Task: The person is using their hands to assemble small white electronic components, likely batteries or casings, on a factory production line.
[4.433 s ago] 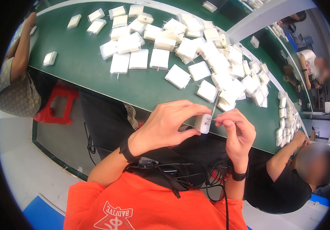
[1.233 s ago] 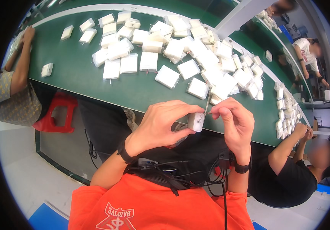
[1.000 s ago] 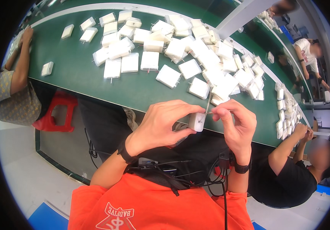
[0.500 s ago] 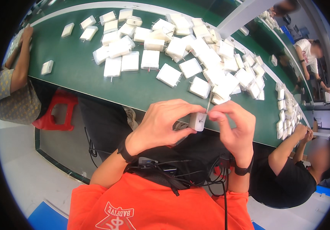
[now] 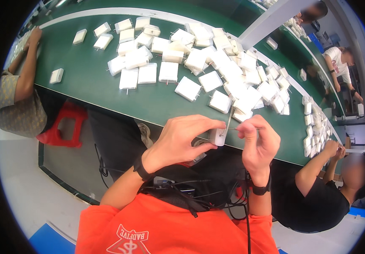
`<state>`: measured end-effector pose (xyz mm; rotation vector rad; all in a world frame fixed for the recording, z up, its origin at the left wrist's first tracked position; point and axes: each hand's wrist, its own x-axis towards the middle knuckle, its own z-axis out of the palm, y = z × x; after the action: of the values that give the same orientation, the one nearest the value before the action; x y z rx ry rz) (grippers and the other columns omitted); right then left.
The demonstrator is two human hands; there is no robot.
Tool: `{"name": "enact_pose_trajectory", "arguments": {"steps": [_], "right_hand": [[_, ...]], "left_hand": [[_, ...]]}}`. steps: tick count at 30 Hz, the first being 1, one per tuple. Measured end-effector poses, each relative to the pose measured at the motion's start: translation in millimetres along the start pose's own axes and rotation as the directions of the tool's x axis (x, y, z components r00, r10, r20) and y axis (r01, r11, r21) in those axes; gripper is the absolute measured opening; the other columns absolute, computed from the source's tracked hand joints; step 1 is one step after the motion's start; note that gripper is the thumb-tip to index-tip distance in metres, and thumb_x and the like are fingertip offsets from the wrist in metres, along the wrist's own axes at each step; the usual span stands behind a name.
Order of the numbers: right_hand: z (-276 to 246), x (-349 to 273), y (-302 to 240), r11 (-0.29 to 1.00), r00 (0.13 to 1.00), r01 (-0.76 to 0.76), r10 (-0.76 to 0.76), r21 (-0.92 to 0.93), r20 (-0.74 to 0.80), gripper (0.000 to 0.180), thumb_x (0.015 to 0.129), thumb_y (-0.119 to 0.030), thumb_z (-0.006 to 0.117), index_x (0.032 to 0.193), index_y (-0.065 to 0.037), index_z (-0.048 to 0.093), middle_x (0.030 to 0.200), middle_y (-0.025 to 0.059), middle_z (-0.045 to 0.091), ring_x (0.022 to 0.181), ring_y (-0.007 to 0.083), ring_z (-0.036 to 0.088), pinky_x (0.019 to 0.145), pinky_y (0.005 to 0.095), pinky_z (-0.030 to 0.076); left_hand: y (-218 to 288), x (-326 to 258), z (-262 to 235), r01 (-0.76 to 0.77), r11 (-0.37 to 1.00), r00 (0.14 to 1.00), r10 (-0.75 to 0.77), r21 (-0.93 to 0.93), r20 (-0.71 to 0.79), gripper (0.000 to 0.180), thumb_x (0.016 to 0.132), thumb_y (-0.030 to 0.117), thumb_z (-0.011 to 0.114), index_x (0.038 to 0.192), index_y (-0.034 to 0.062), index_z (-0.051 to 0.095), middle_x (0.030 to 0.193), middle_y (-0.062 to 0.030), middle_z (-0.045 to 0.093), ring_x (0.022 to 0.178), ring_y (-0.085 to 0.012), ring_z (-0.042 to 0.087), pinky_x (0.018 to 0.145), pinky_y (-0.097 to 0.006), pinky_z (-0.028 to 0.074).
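My left hand (image 5: 180, 137) has its thumb and fingers closed on the two ends of a small white block (image 5: 219, 137), held just off the near table edge. The block's end face bears a small dark loop or wire. My right hand (image 5: 259, 146) is pinched on a thin wire-like strand (image 5: 233, 128) that runs toward the block; whether it is a lead or a slim tool, I cannot tell. A second thin strand slants up from the block toward the table. Beyond my hands, a heap of similar white blocks (image 5: 188, 89) with short leads covers the table.
The green table (image 5: 85, 86) curves across in front of me. Two people sit close by, one at the far left and one in a black shirt (image 5: 318, 199) at right, beside more blocks (image 5: 313, 127). A red stool (image 5: 66, 127) and dark cables (image 5: 233, 186) are below the table edge.
My right hand has drawn slightly away from the block and turned, and a thin strand now shows between its fingers and the block. My left hand keeps its hold.
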<state>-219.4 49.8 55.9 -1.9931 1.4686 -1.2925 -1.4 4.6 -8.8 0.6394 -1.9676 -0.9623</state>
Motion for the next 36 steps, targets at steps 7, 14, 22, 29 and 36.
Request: {"name": "enact_pose_trajectory", "arguments": {"steps": [7, 14, 22, 29, 36], "right_hand": [[-10, 5, 0, 0.996, 0.993, -0.069, 0.062, 0.06, 0.098, 0.014, 0.108, -0.004, 0.067, 0.097, 0.002, 0.07, 0.086, 0.0084, 0.071, 0.069, 0.0162, 0.059, 0.063, 0.0316, 0.048], [-7, 15, -24, 0.975, 0.96, -0.145, 0.179, -0.167, 0.216, 0.017, 0.088, -0.009, 0.087, 0.097, -0.003, 0.074, 0.083, 0.0086, 0.07, 0.067, 0.02, 0.06, 0.062, 0.0339, 0.049], [3, 8, -28, 0.943, 0.962, -0.106, 0.178, -0.316, 0.209, 0.013, 0.087, -0.007, 0.085, 0.096, -0.004, 0.076, 0.082, 0.0102, 0.073, 0.068, 0.0269, 0.067, 0.063, 0.0359, 0.054], [1, 16, -30, 0.953, 0.914, -0.282, 0.301, -0.106, 0.273, 0.006, 0.091, 0.001, 0.079, 0.096, 0.001, 0.075, 0.074, 0.0126, 0.07, 0.059, 0.0161, 0.06, 0.059, 0.0329, 0.051], [-1, 22, -39, 0.93, 0.89, -0.277, 0.344, -0.241, 0.301, 0.004, 0.091, 0.001, 0.077, 0.095, 0.001, 0.076, 0.062, 0.0127, 0.061, 0.052, 0.0199, 0.054, 0.059, 0.0324, 0.052]], "left_hand": [[1, 1, 1, 0.02, 0.999, 1.0, -0.02, 0.044, -0.006, 0.06, 0.076, 0.006, 0.094, 0.133, 0.0054, 0.074, 0.126, -0.0104, 0.082, 0.11, -0.031, 0.08, 0.092, -0.037, 0.063], [-1, 1, 4, -0.012, 0.998, 0.999, 0.014, 0.059, -0.042, 0.064, 0.076, 0.007, 0.095, 0.135, 0.0035, 0.071, 0.129, -0.0133, 0.08, 0.112, -0.0309, 0.08, 0.093, -0.039, 0.064], [-3, -1, 7, -0.018, 0.998, 0.998, 0.022, 0.057, -0.067, 0.06, 0.077, 0.01, 0.094, 0.133, 0.0077, 0.073, 0.118, -0.0105, 0.08, 0.102, -0.0319, 0.079, 0.086, -0.04, 0.063], [-1, -1, 3, -0.001, 0.998, 0.999, 0.004, 0.066, -0.043, 0.06, 0.075, 0.006, 0.095, 0.131, 0.0033, 0.073, 0.121, -0.0126, 0.081, 0.106, -0.0324, 0.08, 0.089, -0.039, 0.064], [-1, 0, 1, -0.007, 0.999, 1.0, 0.008, 0.041, -0.023, 0.065, 0.074, 0.007, 0.095, 0.134, 0.0031, 0.071, 0.124, -0.0127, 0.081, 0.11, -0.0337, 0.08, 0.092, -0.04, 0.063]]}}
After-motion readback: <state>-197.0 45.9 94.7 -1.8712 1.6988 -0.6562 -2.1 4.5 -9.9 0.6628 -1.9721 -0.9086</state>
